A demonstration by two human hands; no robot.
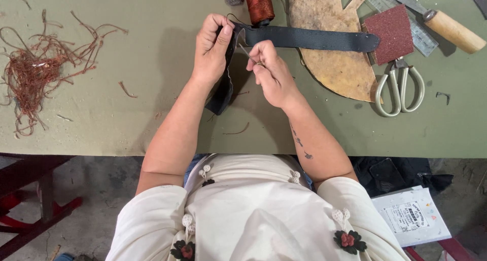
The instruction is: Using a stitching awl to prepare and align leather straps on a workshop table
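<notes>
My left hand (213, 44) grips a dark leather strap (309, 38) at its bend, thumb pressed on the edge. One part of the strap runs right across the green table; the other hangs down toward me below my left wrist. My right hand (269, 71) pinches a thin needle-like tool against the strap's edge, just right of my left thumb. A spool of reddish-brown thread (259, 4) stands just beyond the strap.
A tangle of reddish thread scraps (35, 73) lies at the left. A tan leather piece (335, 63), a red sandpaper square (389, 34), scissors (403, 88), a metal ruler (418, 35) and a wooden-handled tool (454, 32) lie at the right. The table edge (76, 153) runs below my arms.
</notes>
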